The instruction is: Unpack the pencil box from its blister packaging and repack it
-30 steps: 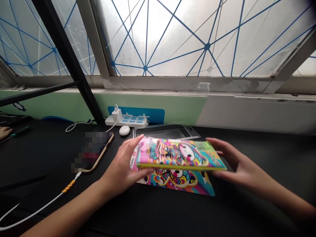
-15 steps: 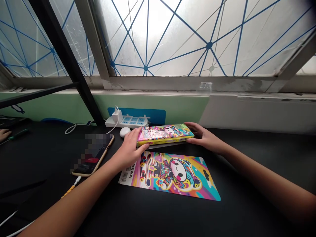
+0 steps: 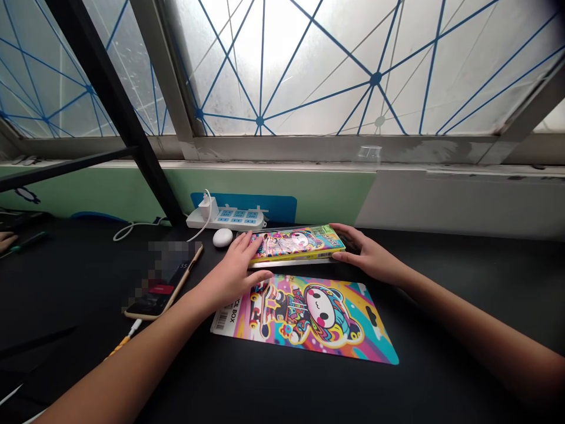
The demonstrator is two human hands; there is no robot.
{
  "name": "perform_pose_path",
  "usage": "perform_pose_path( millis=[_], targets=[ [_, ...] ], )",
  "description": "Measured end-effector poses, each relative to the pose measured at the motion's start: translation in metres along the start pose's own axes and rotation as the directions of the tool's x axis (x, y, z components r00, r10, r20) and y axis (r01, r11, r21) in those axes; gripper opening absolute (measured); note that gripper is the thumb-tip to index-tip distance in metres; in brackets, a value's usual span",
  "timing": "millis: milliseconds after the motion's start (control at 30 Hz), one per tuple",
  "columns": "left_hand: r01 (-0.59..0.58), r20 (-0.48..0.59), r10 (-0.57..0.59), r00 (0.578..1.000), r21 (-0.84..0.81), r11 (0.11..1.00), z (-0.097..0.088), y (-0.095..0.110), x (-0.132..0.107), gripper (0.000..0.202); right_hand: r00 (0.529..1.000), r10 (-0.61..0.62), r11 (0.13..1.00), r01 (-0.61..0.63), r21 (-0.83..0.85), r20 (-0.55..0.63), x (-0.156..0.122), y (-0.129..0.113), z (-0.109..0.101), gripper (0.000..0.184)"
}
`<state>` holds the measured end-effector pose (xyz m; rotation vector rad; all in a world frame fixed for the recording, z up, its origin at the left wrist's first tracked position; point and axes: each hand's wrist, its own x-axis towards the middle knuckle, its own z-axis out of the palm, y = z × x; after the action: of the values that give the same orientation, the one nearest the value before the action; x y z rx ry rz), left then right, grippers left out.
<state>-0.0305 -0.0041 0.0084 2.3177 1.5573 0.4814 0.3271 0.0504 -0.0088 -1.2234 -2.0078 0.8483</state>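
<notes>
A flat, colourful cartoon-printed box (image 3: 293,243) with a yellow side lies near the wall, on top of a thin thing with a pale edge that it mostly hides. The fingers of my left hand (image 3: 236,265) rest spread on the box's left end, while its thumb points away from the box over the card below. At the other end, my right hand (image 3: 368,253) has its thumb at the front corner and its fingers round the back. Closer to me lies a bright printed card (image 3: 318,312) with a cartoon figure and lettering ending in "BOX".
A phone (image 3: 165,288) with a cable plugged in lies left of my forearm. Behind it are a white rounded case (image 3: 222,237) and a power strip (image 3: 233,218) with a charger. A black metal post (image 3: 115,100) rises at left. Another person's hand (image 3: 6,241) shows at the far left edge.
The box has come down slightly and lies flatter over the pale-edged thing. My left thumb has come away from the box's front side, and the left fingers have loosened.
</notes>
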Motion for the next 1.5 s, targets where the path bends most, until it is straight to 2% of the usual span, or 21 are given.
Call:
perform_pose_path(
  millis=[67, 133, 200, 267, 333, 400, 467, 567, 700, 767, 933, 1100, 1200, 1300, 1367, 1433, 1500],
  targets=[
    [-0.029, 0.019, 0.028, 0.999, 0.074, 0.997, -0.001, -0.001, 0.000, 0.069, 1.000, -0.003, 0.999, 0.002, -0.042, -0.017, -0.002, 0.000, 0.003, 0.067],
    [-0.066, 0.004, 0.066, 0.998, 0.145, 0.987, -0.001, -0.003, 0.001, 0.059, 0.997, -0.054, 0.987, 0.044, -0.154, -0.063, -0.006, -0.005, 0.006, 0.050],
    [-0.099, -0.024, 0.106, 0.994, 0.198, 0.975, 0.000, -0.006, 0.001, 0.055, 0.971, -0.187, 0.927, 0.125, -0.353, -0.147, -0.013, -0.014, 0.012, 0.035],
    [-0.118, -0.051, 0.133, 0.990, 0.220, 0.968, 0.001, -0.011, 0.002, 0.052, 0.906, -0.375, 0.801, 0.208, -0.561, -0.199, -0.023, -0.030, 0.020, 0.026],
    [-0.133, -0.064, 0.151, 0.987, 0.225, 0.965, 0.002, -0.017, 0.002, 0.049, 0.841, -0.523, 0.680, 0.316, -0.661, -0.136, -0.036, -0.049, 0.033, 0.019],
    [-0.151, -0.063, 0.170, 0.983, 0.239, 0.959, 0.000, -0.020, 0.001, 0.049, 0.825, -0.566, 0.631, 0.440, -0.639, 0.009, -0.048, -0.068, 0.050, 0.018],
    [-0.151, -0.059, 0.173, 0.983, 0.268, 0.952, -0.002, -0.021, 0.000, 0.048, 0.880, -0.465, 0.680, 0.426, -0.596, 0.098, -0.058, -0.082, 0.068, 0.030],
    [-0.118, -0.063, 0.143, 0.988, 0.301, 0.946, -0.005, -0.013, -0.003, 0.053, 0.952, -0.273, 0.734, 0.300, -0.609, 0.140, -0.066, -0.091, 0.087, 0.052],
    [-0.148, -0.060, 0.174, 0.983, 0.304, 0.941, -0.001, 0.001, -0.001, 0.065, 0.970, -0.191, 0.736, 0.245, -0.632, 0.153, -0.065, -0.087, 0.091, 0.068],
    [-0.173, -0.037, 0.195, 0.980, 0.321, 0.931, 0.001, 0.004, 0.002, 0.063, 0.975, -0.174, 0.746, 0.224, -0.627, 0.141, -0.064, -0.086, 0.088, 0.065],
    [-0.163, -0.009, 0.181, 0.983, 0.394, 0.905, 0.001, 0.000, 0.008, 0.051, 0.990, -0.136, 0.768, 0.133, -0.627, 0.044, -0.061, -0.084, 0.086, 0.035],
    [-0.150, -0.003, 0.163, 0.987, 0.387, 0.910, -0.001, -0.007, 0.009, 0.051, 0.987, -0.154, 0.779, 0.142, -0.611, 0.033, -0.063, -0.088, 0.087, 0.030],
    [-0.189, 0.009, 0.200, 0.980, 0.373, 0.909, 0.000, -0.013, 0.010, 0.052, 0.988, -0.153, 0.800, 0.133, -0.585, 0.015, -0.067, -0.095, 0.075, 0.027],
    [-0.228, 0.028, 0.233, 0.972, 0.348, 0.909, -0.002, -0.020, 0.009, 0.050, 0.987, -0.158, 0.804, 0.124, -0.582, -0.007, -0.070, -0.092, 0.042, 0.033],
    [-0.243, 0.061, 0.236, 0.970, 0.325, 0.914, -0.006, -0.023, 0.007, 0.049, 0.998, -0.040, 0.828, 0.008, -0.560, -0.045, -0.069, -0.076, 0.011, 0.041],
    [-0.261, 0.100, 0.242, 0.965, 0.304, 0.916, -0.012, -0.023, 0.004, 0.049, 0.988, 0.138, 0.852, -0.155, -0.499, -0.070, -0.065, -0.050, -0.024, 0.048],
    [-0.281, 0.129, 0.253, 0.959, 0.283, 0.917, -0.019, -0.021, -0.001, 0.049, 0.962, 0.272, 0.855, -0.228, -0.466, 0.028, -0.060, -0.021, -0.053, 0.056]
  ],
)
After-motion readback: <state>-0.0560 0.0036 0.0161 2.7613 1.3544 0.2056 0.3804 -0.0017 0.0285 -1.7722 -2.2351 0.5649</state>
